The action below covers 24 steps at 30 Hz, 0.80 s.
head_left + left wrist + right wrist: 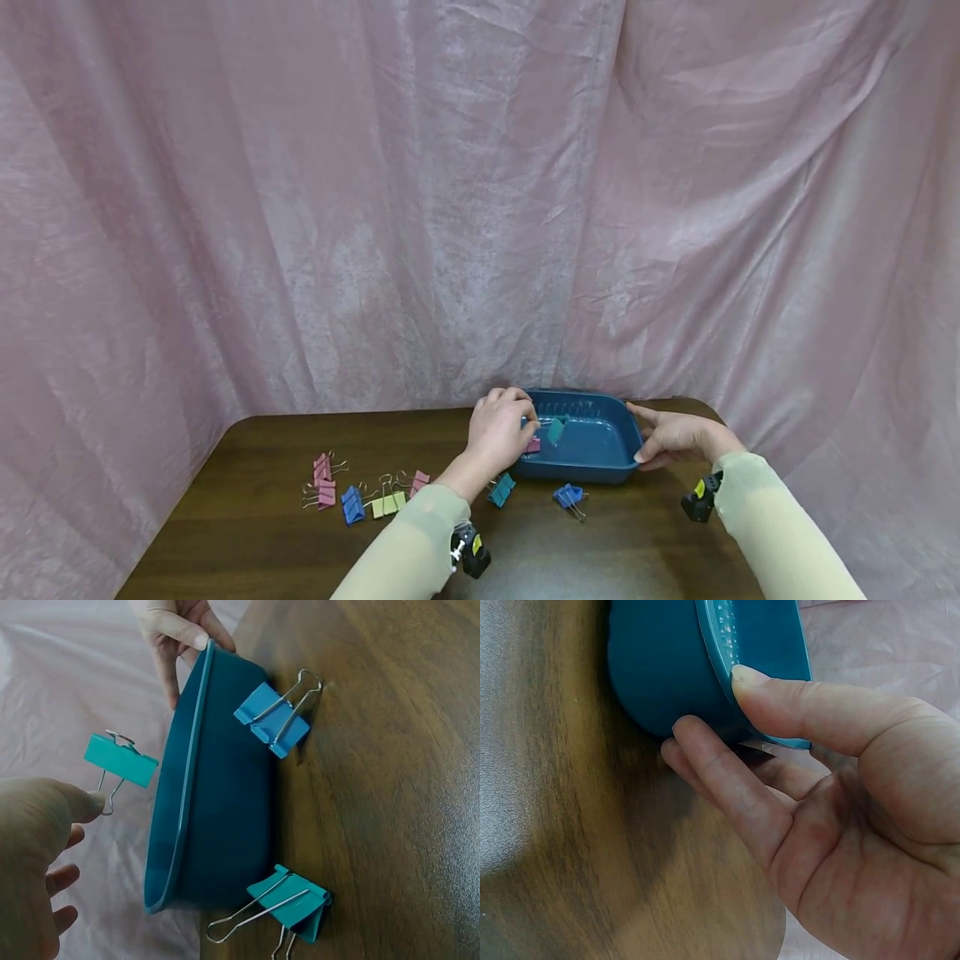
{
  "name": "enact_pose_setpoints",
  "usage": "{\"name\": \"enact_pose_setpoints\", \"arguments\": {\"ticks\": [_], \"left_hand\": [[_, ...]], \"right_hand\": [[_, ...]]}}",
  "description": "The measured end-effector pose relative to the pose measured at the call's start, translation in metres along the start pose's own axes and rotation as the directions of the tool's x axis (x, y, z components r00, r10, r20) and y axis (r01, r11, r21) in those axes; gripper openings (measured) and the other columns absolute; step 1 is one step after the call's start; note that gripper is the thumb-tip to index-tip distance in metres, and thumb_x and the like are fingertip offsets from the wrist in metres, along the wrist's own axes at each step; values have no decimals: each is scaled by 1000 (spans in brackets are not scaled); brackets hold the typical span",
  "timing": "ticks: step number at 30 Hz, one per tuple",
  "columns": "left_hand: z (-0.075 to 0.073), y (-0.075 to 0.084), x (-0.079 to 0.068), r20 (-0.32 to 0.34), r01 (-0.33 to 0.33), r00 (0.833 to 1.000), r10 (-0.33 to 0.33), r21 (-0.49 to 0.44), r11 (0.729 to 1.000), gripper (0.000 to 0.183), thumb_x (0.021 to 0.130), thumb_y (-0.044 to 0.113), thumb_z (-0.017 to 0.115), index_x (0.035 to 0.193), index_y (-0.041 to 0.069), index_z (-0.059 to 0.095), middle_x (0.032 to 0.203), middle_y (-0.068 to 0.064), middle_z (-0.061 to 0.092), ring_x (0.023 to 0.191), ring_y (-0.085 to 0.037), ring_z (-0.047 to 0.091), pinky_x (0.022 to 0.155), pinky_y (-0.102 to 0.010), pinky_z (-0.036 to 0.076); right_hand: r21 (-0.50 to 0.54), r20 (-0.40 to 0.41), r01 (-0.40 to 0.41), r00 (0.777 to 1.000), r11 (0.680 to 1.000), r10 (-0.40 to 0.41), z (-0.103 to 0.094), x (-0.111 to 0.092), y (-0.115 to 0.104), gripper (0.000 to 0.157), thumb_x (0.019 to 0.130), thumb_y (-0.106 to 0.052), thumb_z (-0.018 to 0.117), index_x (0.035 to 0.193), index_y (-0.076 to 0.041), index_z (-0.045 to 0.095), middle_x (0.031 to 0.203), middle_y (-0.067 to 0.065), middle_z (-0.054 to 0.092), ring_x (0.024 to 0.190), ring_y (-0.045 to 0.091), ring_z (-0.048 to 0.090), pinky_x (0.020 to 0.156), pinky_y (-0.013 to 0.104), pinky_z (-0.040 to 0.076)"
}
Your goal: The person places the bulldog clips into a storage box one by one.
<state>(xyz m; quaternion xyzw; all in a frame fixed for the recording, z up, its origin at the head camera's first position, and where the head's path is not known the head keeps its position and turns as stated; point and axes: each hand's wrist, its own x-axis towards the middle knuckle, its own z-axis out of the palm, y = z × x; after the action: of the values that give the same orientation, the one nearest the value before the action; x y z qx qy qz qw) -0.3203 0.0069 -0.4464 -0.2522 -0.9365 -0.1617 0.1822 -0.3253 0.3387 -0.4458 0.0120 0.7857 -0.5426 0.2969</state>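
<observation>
Left wrist view: pinched by one wire handle in the left hand [34, 840], a teal clip [121, 759], flat-sided, with silver wire loops; over the bin's opening in the head view; deep teal-blue bin [225, 787], rounded at the corners, with a thin rim; gripped at its right end by the right hand [671, 435], thumb on the rim, fingers against the outer wall; inside at the left, a pink clip [533, 445], partly covered; just outside the near wall, a blue clip [569, 497] and a second teal clip [502, 490].
</observation>
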Motion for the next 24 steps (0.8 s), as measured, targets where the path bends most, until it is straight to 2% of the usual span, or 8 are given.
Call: {"name": "enact_pose_setpoints", "arguments": {"ticks": [6,24], "left_hand": [[2,1,2,-9,12,1000,-12,-7,1000,8,95,31,74,88,29,76,120,7,65,117,-23,56,98,-43,46],[13,1,1,1,36,999,-36,3,999,9,94,32,76,85,29,76,117,7,66,113,-23,57,96,-43,47]], "right_hand": [[4,-15,-3,1000,1000,3,0,0,-2,116,82,16,73,164,-11,-5,156,45,12,117,42,63,91,50,56],[26,-10,-4,1000,1000,4,-3,1,5,117,83,17,72,164,-12,-6,157,46,7,121,44,60,94,53,53]]}}
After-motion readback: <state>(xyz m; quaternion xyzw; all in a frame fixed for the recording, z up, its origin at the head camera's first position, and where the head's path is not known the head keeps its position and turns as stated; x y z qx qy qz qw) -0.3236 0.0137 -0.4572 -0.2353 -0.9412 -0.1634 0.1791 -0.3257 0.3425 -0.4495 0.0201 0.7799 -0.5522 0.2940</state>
